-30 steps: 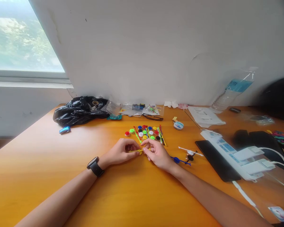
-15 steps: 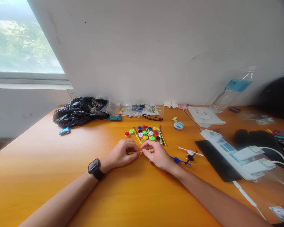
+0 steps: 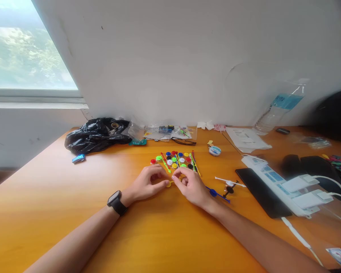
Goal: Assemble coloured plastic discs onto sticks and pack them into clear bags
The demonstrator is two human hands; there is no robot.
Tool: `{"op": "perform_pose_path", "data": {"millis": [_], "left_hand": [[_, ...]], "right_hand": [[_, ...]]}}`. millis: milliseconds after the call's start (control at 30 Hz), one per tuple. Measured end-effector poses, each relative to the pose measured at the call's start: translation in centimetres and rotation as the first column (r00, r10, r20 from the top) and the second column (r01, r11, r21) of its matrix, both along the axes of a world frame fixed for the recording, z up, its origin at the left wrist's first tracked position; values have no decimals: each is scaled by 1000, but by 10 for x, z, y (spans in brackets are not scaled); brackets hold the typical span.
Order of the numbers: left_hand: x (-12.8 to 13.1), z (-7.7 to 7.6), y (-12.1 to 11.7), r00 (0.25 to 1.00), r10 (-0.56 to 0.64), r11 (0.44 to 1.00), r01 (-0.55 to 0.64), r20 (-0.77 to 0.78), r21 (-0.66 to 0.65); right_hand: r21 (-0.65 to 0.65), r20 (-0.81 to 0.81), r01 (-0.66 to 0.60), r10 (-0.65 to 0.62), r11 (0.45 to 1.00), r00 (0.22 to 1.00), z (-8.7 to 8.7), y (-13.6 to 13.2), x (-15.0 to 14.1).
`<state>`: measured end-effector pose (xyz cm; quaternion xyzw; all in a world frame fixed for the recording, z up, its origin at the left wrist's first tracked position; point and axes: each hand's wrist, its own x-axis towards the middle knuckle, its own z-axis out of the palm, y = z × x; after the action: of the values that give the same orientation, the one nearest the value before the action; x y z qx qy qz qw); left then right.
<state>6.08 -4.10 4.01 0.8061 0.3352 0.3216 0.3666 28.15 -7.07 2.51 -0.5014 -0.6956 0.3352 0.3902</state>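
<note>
A small yellow arrow spinner (image 3: 168, 184) with a round hub is between my hands, just above or on the table; I cannot tell which. My left hand (image 3: 149, 182), with a black watch at the wrist, has its thumb against the hub, its other fingers curled behind. My right hand (image 3: 192, 189) is closed at the arrow's right side, thumb and fingertips drawn together and partly covering it. Beyond my hands lie several coloured round bases (image 3: 169, 162) and loose plastic arrows (image 3: 165, 163). Right of my right hand are blue (image 3: 213, 192), white (image 3: 229, 183) and black (image 3: 230, 190) arrow spinners.
A black plastic bag (image 3: 98, 134) and a blue packet (image 3: 78, 158) lie at left. Clear bags (image 3: 170, 132) rest along the wall. To the right are a round white container (image 3: 215, 151), a black tablet (image 3: 261, 193), a power strip (image 3: 268, 178) with chargers, and a bottle (image 3: 278, 112).
My left fingers have opened a little around the yellow arrow spinner, and its left arrow end is now hidden. My right fingertips have shifted slightly. The other spinners stay in place.
</note>
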Motion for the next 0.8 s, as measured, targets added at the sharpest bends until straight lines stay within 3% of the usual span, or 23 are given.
{"op": "perform_pose_path", "data": {"millis": [67,200,367,567,700,800], "left_hand": [[-2,2,1,991,118,993,-119,69,16],[-5,1,5,918,358,918,-379,170,116],[-8,-6,13,874,459,873,-477,156,104],[-13,-21,24,884,458,889,-457,92,-36],[-18,-26,29,937,348,933,-345,-20,99],[-21,-27,30,941,332,930,-314,-66,189]], "right_hand": [[25,11,47,-47,999,999,2,-1,1],[-37,-71,97,-99,995,993,7,-2,4],[-52,-216,122,-130,991,968,12,-4,7],[10,-182,137,-133,991,974,10,-6,5],[63,-124,145,-137,987,983,10,-8,4],[104,-104,155,-144,982,984,11,-10,5]]}}
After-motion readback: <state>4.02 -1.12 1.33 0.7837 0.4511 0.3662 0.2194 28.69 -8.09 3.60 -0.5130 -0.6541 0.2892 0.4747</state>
